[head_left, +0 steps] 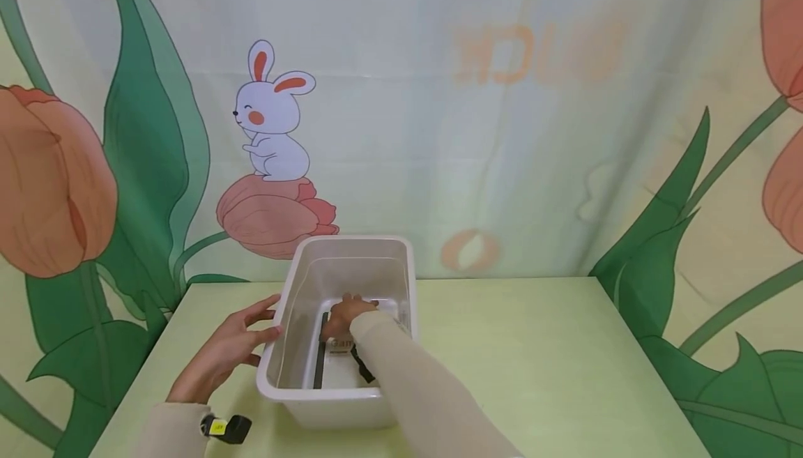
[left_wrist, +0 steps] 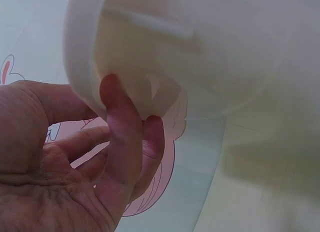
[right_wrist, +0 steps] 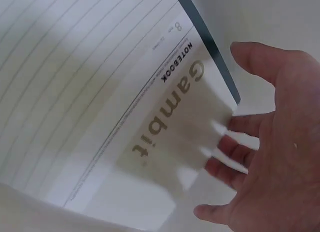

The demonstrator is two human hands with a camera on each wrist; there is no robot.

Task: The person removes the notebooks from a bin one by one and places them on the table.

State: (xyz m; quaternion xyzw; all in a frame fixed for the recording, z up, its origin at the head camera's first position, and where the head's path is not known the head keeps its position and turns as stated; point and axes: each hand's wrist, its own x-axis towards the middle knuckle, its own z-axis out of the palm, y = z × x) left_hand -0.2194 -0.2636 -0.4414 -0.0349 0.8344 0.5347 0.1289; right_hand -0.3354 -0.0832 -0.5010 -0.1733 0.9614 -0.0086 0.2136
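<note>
A pale grey plastic tub [head_left: 348,395] stands on the table, close to the backdrop. Inside it, on the floor, lies a white notebook [right_wrist: 107,106] with a dark spine strip, ruled lines and "Gambit" printed on it; in the head view the right arm covers part of it. My left hand [head_left: 228,343] holds the tub's left rim, with fingertips bent up beneath the lip in the left wrist view. Reaching down into the tub, my right hand [head_left: 343,315] is spread at the notebook's end, its fingertips at the edge; whether they touch it I cannot tell.
A pale green table [head_left: 552,367] carries the tub left of its middle. Behind it hangs a printed curtain [head_left: 408,116] with tulips and a rabbit. The tub's walls surround the right hand, and a dark wrist strap [head_left: 362,364] sits near the right cuff.
</note>
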